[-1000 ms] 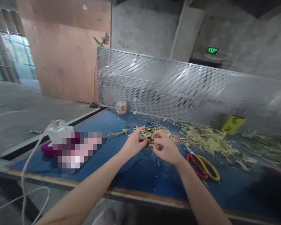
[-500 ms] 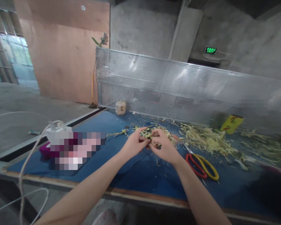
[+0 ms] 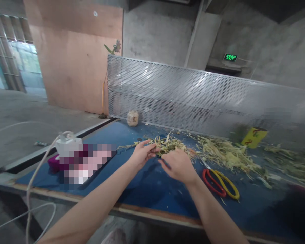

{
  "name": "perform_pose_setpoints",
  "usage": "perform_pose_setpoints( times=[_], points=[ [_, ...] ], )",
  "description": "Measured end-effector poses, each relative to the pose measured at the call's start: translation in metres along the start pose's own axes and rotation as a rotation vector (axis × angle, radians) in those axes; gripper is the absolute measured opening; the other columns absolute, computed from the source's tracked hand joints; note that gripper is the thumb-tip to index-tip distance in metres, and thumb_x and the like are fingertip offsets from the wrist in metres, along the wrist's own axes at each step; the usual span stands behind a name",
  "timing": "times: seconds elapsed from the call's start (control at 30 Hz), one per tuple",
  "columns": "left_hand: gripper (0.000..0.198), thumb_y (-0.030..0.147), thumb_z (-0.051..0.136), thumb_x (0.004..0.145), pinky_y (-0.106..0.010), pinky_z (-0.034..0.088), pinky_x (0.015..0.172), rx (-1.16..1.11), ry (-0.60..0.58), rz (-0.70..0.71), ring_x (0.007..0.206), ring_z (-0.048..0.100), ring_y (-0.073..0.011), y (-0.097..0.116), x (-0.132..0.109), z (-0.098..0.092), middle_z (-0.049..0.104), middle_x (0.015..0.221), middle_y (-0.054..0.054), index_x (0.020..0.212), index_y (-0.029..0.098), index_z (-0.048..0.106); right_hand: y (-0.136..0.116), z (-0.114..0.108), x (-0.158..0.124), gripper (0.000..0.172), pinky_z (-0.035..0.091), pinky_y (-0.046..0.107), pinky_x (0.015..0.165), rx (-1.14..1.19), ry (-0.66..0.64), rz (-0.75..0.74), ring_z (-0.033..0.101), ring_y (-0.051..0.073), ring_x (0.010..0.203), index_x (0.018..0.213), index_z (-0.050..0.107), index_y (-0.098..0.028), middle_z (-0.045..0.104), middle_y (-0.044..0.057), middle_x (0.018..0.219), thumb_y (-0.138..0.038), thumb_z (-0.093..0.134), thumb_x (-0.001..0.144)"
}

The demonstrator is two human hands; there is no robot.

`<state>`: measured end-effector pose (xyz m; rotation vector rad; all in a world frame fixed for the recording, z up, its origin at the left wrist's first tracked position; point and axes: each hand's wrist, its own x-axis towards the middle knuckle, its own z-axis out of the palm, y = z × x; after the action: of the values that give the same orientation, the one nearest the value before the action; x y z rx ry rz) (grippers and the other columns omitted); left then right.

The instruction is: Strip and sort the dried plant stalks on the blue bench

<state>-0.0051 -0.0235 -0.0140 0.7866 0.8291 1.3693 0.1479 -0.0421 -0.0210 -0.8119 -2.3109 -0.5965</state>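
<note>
A loose heap of pale, dried plant strands (image 3: 171, 146) lies on the blue tabletop in front of my hands. My left hand (image 3: 139, 156) is at the heap's left edge, its thumb and fingers closed on thin strands, some looping up above the fingertips. Palm down, my right hand (image 3: 179, 164) reaches over the near side of the heap. Its thumb stands a little apart from the index finger, with nothing visible between them, and its other fingertips are hidden. Scissors (image 3: 220, 183) with one red and one yellow handle lie right of my right hand.
More strands (image 3: 223, 152) spread to the right, near a yellow box (image 3: 254, 137). A perforated metal panel (image 3: 167, 91) borders the table's back, with a wrapped roll-like object (image 3: 133, 118) before it. At left are a blurred-out flat object (image 3: 91, 164) and a white plug adapter (image 3: 68, 142) with cable.
My hands, earlier close together over the strands, have moved slightly apart. The right hand has turned palm down, its thumb spreading. More of the heap shows behind them.
</note>
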Motion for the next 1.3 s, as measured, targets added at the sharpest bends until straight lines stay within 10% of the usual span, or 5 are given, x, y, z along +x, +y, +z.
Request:
perform_pose_setpoints(
  times=[0.37,0.7,0.9,1.3],
  points=[
    [0.019,0.002,0.055,0.069,-0.015,0.041,0.037,-0.054,-0.008,-0.032,0.047,0.058,-0.0097,-0.003,0.0,0.001,0.059,0.057,-0.003,0.085,0.009,0.049,-0.009,0.011,0.003,0.022,0.015,0.025,0.044,-0.287,-0.144,0.216,0.053,0.013,0.044,0.071,0.056,-0.017,0.061,0.007,0.055,-0.025,0.04,0.083],
    [0.016,0.004,0.051,0.072,-0.015,0.045,0.043,-0.131,0.114,0.178,0.051,0.057,-0.0075,0.007,0.004,-0.006,0.059,0.059,-0.001,0.086,0.011,0.049,-0.003,0.005,0.001,0.029,0.021,0.023,0.045,0.094,-0.275,0.317,0.049,0.011,0.046,0.048,0.047,-0.018,0.052,-0.001,0.046,-0.021,0.046,0.077],
    [0.023,0.007,0.054,0.07,-0.019,0.047,0.042,0.018,0.008,0.159,0.052,0.059,-0.0114,0.001,-0.002,0.001,0.058,0.058,-0.001,0.093,0.01,0.051,-0.001,0.01,0.003,0.021,0.033,0.022,0.057,0.189,-0.203,0.343,0.054,0.013,0.065,0.077,0.055,-0.019,0.06,0.001,0.072,-0.039,0.047,0.078],
    [0.019,0.006,0.052,0.072,-0.018,0.047,0.04,0.006,-0.095,0.059,0.053,0.06,-0.0118,-0.004,-0.003,0.002,0.059,0.062,-0.003,0.09,0.009,0.051,-0.003,0.014,0.003,0.025,0.023,0.023,0.047,-0.128,-0.231,0.42,0.057,0.015,0.06,0.077,0.056,-0.018,0.063,0.003,0.067,-0.038,0.043,0.081]
  ],
)
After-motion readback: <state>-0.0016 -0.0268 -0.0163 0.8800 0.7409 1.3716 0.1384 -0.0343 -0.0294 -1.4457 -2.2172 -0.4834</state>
